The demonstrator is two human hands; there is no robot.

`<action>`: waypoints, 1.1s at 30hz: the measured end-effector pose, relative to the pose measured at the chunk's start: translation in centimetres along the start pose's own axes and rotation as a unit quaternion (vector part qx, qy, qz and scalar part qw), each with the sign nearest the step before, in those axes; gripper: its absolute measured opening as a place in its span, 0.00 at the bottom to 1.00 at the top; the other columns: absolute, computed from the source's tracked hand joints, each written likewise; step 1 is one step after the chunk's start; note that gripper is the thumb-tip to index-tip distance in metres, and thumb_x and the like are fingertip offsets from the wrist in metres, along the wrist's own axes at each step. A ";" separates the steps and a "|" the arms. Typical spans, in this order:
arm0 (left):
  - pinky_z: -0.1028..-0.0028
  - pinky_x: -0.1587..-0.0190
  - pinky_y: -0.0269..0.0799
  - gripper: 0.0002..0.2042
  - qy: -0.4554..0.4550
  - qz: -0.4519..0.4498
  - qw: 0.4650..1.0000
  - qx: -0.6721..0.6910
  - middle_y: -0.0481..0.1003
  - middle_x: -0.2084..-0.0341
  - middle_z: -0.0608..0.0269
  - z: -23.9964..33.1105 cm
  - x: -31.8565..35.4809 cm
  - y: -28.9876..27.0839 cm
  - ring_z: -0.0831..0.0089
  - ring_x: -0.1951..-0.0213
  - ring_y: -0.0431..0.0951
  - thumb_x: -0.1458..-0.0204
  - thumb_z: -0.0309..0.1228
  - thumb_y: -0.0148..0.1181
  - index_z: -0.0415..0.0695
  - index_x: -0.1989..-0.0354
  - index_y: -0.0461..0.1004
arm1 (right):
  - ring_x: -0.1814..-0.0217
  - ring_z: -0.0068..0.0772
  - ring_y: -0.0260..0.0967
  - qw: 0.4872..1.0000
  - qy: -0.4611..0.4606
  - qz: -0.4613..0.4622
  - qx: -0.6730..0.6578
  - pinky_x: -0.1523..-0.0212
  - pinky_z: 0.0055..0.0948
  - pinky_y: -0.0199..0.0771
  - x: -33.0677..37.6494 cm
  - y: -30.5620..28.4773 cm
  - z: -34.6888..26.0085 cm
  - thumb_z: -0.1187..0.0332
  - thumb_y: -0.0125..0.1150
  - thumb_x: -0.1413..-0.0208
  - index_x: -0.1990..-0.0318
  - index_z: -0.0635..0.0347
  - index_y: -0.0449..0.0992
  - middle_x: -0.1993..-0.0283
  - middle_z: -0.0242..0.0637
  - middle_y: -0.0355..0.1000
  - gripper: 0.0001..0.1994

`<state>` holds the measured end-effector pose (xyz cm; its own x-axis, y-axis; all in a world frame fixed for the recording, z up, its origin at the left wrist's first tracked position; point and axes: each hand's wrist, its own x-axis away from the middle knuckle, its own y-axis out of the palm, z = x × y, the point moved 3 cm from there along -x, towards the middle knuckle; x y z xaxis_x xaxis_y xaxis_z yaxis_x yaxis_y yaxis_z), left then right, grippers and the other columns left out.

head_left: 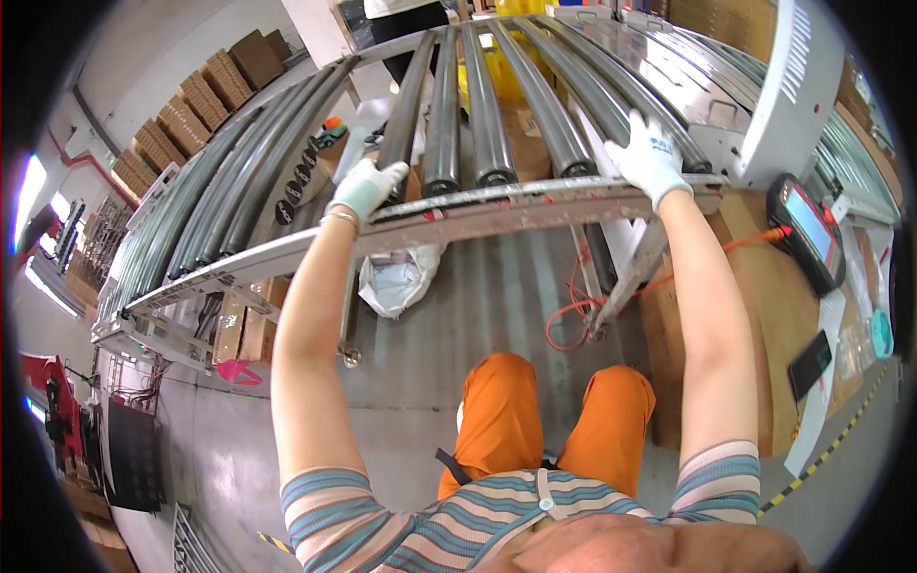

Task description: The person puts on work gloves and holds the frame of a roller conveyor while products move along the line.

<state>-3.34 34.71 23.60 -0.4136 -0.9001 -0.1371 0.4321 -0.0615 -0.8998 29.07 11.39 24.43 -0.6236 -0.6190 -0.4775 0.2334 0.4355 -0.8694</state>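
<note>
My left hand (367,188), in a white glove, curls its fingers at the near end of a dark grey conveyor roller (409,105), by the frame's near rail (516,203). The far side of its grip is hidden. My right hand (650,158), gloved too, rests over the rail's right part with its fingers stretched out on a roller (592,81). Nothing shows in that hand. Several more rollers (485,115) lie side by side between my hands. Left of my left hand there is a gap in the row, with small black wheels (294,186) below it.
On the brown surface at right are a handheld screen device (810,234), a black phone (810,363) and an orange cable (740,241). A white machine housing (785,105) stands at far right. Under the conveyor lies a white bag (394,285). A person (406,21) stands beyond it.
</note>
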 end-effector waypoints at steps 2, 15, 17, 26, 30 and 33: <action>0.67 0.50 0.66 0.33 -0.012 0.007 1.000 -0.014 0.71 0.58 0.37 -0.2 -1.7 1.0 0.52 0.52 0.71 0.59 0.51 0.57 0.30 0.55 0.67 | 0.43 0.49 0.63 0.981 0.062 -0.176 -0.057 0.43 0.38 0.62 -3.1 1.9 1.1 0.55 0.59 0.58 0.40 0.61 0.54 0.45 0.53 0.63 0.37; 0.54 0.52 0.67 0.32 -0.111 0.044 0.983 -0.136 0.64 0.48 0.47 3.5 -0.3 1.3 0.54 0.48 0.69 0.57 0.36 0.57 0.39 0.44 0.54 | 0.46 0.49 0.66 0.980 0.107 -0.161 0.041 0.51 0.43 0.68 -3.5 2.7 -1.3 0.66 0.52 0.50 0.38 0.62 0.49 0.45 0.53 0.64 0.32; 0.54 0.52 0.67 0.32 -0.115 0.046 0.984 -0.130 0.64 0.48 0.46 2.9 -0.6 1.0 0.54 0.48 0.69 0.57 0.36 0.57 0.39 0.43 0.54 | 0.45 0.49 0.65 0.979 0.114 -0.167 0.024 0.50 0.43 0.67 -3.1 2.2 -1.8 0.66 0.52 0.50 0.38 0.62 0.48 0.45 0.53 0.63 0.32; 0.59 0.50 0.66 0.34 -0.151 0.010 0.981 -0.118 0.67 0.49 0.49 3.7 0.1 0.4 0.59 0.48 0.70 0.59 0.39 0.59 0.41 0.42 0.55 | 0.44 0.47 0.64 0.972 0.141 -0.184 -0.032 0.46 0.40 0.64 -2.7 1.7 -1.0 0.65 0.53 0.52 0.43 0.65 0.56 0.45 0.52 0.63 0.28; 0.61 0.50 0.66 0.32 -0.152 0.026 0.982 -0.105 0.69 0.51 0.50 3.6 -0.4 0.5 0.60 0.49 0.71 0.59 0.41 0.58 0.43 0.44 0.57 | 0.45 0.45 0.66 0.977 0.141 -0.161 -0.026 0.48 0.38 0.66 -2.3 1.0 -1.0 0.65 0.54 0.54 0.46 0.65 0.61 0.47 0.51 0.66 0.26; 0.61 0.49 0.65 0.32 -0.146 0.031 0.983 -0.109 0.69 0.51 0.50 3.0 -0.8 0.8 0.59 0.49 0.70 0.59 0.42 0.57 0.43 0.44 0.58 | 0.46 0.44 0.66 0.977 0.137 -0.161 -0.023 0.48 0.37 0.66 -2.2 0.8 -0.9 0.64 0.55 0.55 0.47 0.64 0.63 0.48 0.50 0.67 0.26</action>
<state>-0.22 34.07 24.23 -0.1309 -0.9865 -0.0983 0.2547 0.0623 -0.9650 29.93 13.69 24.92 -0.8375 -0.5324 -0.1233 -0.0372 0.2806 -0.9591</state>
